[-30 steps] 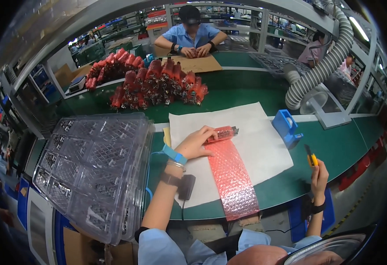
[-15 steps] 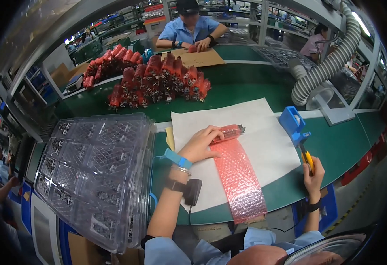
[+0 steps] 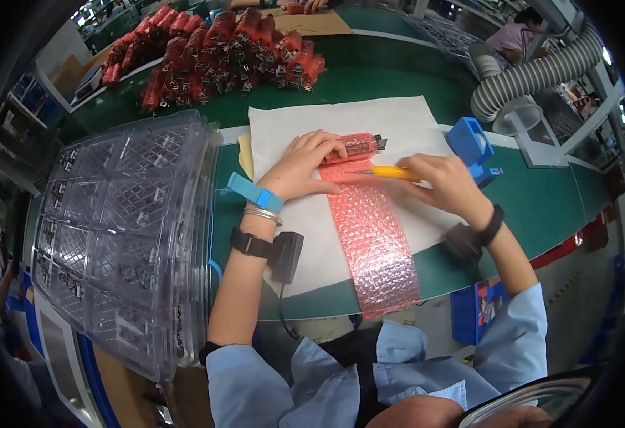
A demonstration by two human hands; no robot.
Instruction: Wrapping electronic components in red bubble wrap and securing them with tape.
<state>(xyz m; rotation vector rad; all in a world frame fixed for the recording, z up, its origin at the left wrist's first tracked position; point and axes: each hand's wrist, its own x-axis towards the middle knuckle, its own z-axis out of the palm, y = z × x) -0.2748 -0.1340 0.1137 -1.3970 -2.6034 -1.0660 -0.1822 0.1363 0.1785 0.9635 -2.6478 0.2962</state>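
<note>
My left hand (image 3: 304, 167) curls its fingers over a small roll of red bubble wrap (image 3: 359, 144), whose right end shows dark metal parts poking out. From the roll, a loose strip of red bubble wrap (image 3: 375, 239) runs toward me and past the table edge; my left thumb presses near its top. In my right hand (image 3: 446, 184) is a yellow-handled utility knife (image 3: 396, 172). Its thin, blurred tip points left and lies over the strip, just below the roll. I cannot tell whether the blade touches the wrap.
White paper (image 3: 412, 118) covers the green table (image 3: 540, 207). Stacked clear plastic trays (image 3: 141, 235) stand at left. Many red wrapped bundles (image 3: 234, 53) are piled at the back. A blue tape dispenser (image 3: 469, 143) sits at right, below a ribbed hose (image 3: 540, 78). Another person's hands work beyond.
My right hand has brought the knife from beside the tape dispenser leftward over the strip. My left hand stays on the roll. The view has tilted down.
</note>
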